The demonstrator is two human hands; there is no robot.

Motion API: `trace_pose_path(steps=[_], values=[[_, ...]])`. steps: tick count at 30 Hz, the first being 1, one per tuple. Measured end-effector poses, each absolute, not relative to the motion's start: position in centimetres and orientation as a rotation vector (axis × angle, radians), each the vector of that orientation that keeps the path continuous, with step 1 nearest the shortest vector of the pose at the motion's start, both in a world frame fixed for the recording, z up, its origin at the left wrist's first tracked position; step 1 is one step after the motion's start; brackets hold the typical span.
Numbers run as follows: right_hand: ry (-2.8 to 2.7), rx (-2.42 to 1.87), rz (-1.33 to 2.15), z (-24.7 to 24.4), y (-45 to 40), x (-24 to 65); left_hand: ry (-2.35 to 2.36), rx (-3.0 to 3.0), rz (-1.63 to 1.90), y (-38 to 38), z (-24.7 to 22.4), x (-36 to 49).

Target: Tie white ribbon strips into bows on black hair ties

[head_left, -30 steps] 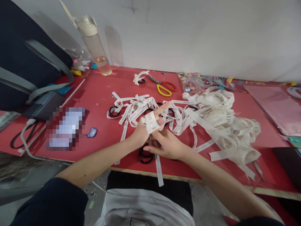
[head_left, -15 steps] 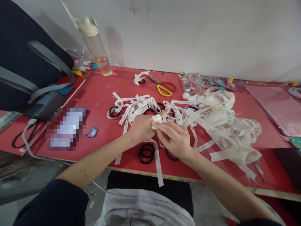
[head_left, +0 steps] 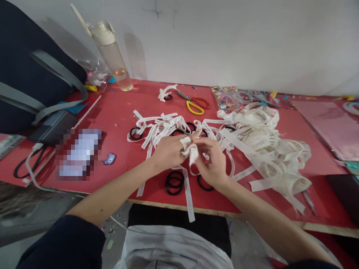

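White ribbon (head_left: 193,154) is wrapped around the fingers of my left hand (head_left: 169,150), and a loose part of it hangs toward the right. My right hand (head_left: 212,161) holds this ribbon between thumb and fingers, close against the left fingertips. Printed ribbon strips (head_left: 151,135) and black hair ties (head_left: 136,133) lie around and behind both hands. Below them, black rings (head_left: 174,183) rest near the table's front edge beside a hanging ribbon strip (head_left: 189,198). A big tangle of white ribbon (head_left: 260,138) spreads to the right.
Scissors (head_left: 195,106) and a white ribbon flower (head_left: 163,95) lie at the back of the red table (head_left: 117,116). A bottle (head_left: 117,63), a dark bag (head_left: 28,67), a black adapter (head_left: 54,125) and a phone (head_left: 80,152) are on the left. Pink sheets (head_left: 322,127) lie right.
The ribbon at my fingers has opened into a larger loose piece hanging down. My right fingers have shifted slightly up and spread a little around it.
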State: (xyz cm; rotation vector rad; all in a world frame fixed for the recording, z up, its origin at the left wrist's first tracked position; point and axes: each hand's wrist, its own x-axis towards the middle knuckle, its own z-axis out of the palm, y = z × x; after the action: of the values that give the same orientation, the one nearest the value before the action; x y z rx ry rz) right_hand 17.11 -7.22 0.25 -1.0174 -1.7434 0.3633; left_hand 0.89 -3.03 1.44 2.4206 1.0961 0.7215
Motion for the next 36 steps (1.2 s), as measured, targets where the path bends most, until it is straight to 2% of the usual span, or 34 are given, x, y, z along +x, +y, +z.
trace_pose_path(steps=[5, 12, 21, 32, 36], values=[[-1.828, -1.005, 0.271, 0.8, -7.2, 17.1, 1.064, 2.435, 0.728, -2.8, 1.1, 0.7], [-1.693, -0.799, 0.421, 0.3, -7.1, 17.7, 1.101, 2.402, 0.585, -2.8, 1.7, 0.8], [-1.942, -0.745, 0.261, 0.7, -6.5, 17.2, 1.225, 2.42, 0.511, -2.8, 1.8, 0.8], [-2.169, -0.667, -0.147, 0.1, -6.0, 17.9, 1.296, 2.604, 0.247, -3.0, 2.5, 0.7], [-2.213, -0.639, -0.167, 0.0, -6.0, 18.4, 1.285, 2.621, 0.234, -3.0, 2.4, 0.7]])
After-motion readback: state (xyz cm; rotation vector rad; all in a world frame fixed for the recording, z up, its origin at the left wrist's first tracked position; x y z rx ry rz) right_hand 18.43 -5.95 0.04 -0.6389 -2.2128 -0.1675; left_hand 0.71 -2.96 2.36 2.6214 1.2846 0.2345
